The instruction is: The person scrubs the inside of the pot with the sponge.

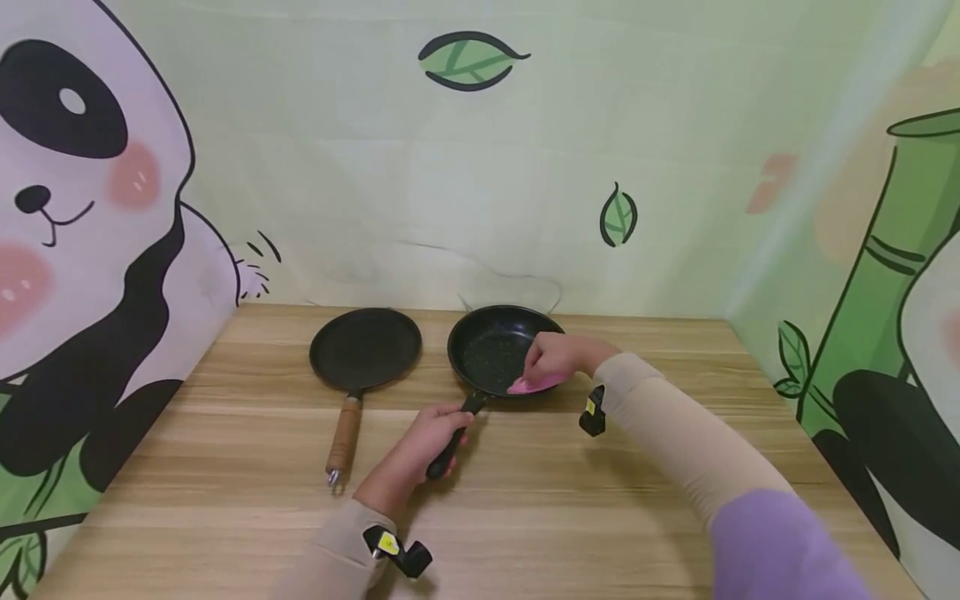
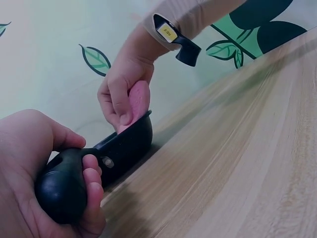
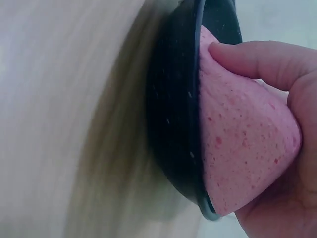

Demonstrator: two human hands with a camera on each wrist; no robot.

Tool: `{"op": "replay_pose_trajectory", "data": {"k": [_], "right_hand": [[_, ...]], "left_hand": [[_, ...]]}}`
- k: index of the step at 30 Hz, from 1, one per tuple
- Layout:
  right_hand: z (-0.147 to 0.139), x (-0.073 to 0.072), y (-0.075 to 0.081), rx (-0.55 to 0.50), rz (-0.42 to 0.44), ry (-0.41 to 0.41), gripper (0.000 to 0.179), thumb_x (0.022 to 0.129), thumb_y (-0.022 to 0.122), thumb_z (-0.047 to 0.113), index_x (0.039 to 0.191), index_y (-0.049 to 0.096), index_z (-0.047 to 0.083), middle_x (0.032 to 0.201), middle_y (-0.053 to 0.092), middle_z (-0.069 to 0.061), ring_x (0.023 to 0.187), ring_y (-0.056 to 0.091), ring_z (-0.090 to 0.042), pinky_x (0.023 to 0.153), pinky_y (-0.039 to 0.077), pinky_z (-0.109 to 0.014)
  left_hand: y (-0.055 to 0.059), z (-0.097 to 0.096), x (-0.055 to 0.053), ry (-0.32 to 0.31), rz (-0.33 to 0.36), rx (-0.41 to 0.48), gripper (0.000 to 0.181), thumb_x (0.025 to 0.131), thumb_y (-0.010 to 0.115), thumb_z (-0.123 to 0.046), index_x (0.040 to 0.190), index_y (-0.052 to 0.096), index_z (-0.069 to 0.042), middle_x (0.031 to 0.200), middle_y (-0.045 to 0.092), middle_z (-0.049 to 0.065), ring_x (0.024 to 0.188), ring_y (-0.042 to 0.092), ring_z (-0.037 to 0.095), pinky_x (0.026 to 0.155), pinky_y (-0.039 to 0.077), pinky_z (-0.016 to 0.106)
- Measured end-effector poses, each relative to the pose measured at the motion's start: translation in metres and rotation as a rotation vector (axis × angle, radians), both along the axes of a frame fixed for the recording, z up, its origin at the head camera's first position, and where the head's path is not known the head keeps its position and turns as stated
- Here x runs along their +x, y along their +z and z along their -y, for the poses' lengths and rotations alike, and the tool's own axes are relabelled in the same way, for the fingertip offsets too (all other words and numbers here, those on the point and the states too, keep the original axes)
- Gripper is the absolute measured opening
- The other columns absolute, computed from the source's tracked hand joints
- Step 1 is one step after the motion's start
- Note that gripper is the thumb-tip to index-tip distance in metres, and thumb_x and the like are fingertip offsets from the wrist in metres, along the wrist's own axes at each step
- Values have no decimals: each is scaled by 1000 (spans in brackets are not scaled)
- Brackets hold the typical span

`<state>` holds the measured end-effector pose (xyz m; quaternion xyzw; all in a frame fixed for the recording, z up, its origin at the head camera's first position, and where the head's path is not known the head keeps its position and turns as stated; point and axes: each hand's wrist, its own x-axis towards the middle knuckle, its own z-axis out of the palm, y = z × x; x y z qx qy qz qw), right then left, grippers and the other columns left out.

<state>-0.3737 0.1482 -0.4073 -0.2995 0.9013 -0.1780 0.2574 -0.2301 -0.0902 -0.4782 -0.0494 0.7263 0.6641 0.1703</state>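
A black frying pan (image 1: 491, 350) sits on the wooden table, its handle pointing toward me. My left hand (image 1: 435, 442) grips the black handle (image 2: 62, 186), fingers curled round it. At the pan's right side my right hand (image 1: 555, 357) holds a pink sponge (image 3: 247, 144), thumb on one face of it. The sponge bends against the inner wall and rim of the frying pan in the right wrist view. Its lower edge inside the pan is hidden there by the pan wall.
Left of the frying pan lies a flat black griddle pan (image 1: 366, 348) with a wooden handle (image 1: 344, 437) pointing toward me. The wooden table (image 1: 562, 517) meets a wall cloth (image 1: 337, 167) printed with pandas, leaves and bamboo at the back and sides.
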Motion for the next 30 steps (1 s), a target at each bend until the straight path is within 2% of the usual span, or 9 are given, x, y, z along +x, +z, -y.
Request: {"op": "replay_pose_trajectory", "data": {"k": [4,8,16,23,30], "right_hand": [[5,5,-12,-108,-22,-22,15,86,66,19,81,78,12,82,69,6,77,57,-10,75,49,-27],[11,8,-22,-171,-63,-20,14,85,66,19,78,77,12,77,67,7,74,56,-9,72,48,-26],[19,16,-27,-175,-56,-60,14,90,66,19,84,77,13,86,69,4,83,58,-12,81,48,-29],[26,14,-35,-243,-46,-99,14,91,67,19,90,79,11,92,71,1,88,60,-15,86,49,-31],[34,13,-40,-276,-61,-193,15,91,67,20,92,80,12,94,73,2,89,59,-14,87,47,-30]], "left_hand": [[-1,0,-1,-10,3,-3,39,98,57,-22,135,60,-10,74,53,3,43,43,14,36,39,25],[-3,2,-1,0,6,16,40,98,58,-23,136,61,-11,74,53,3,42,43,15,35,38,26],[-8,8,2,-11,28,23,37,99,58,-26,133,62,-10,77,53,3,44,43,15,37,39,26],[-3,6,0,-19,57,-7,41,99,58,-28,138,60,-13,77,53,5,45,44,16,38,40,27],[-1,5,-2,-27,43,-19,41,99,58,-27,138,61,-13,79,53,6,46,45,17,38,40,27]]}}
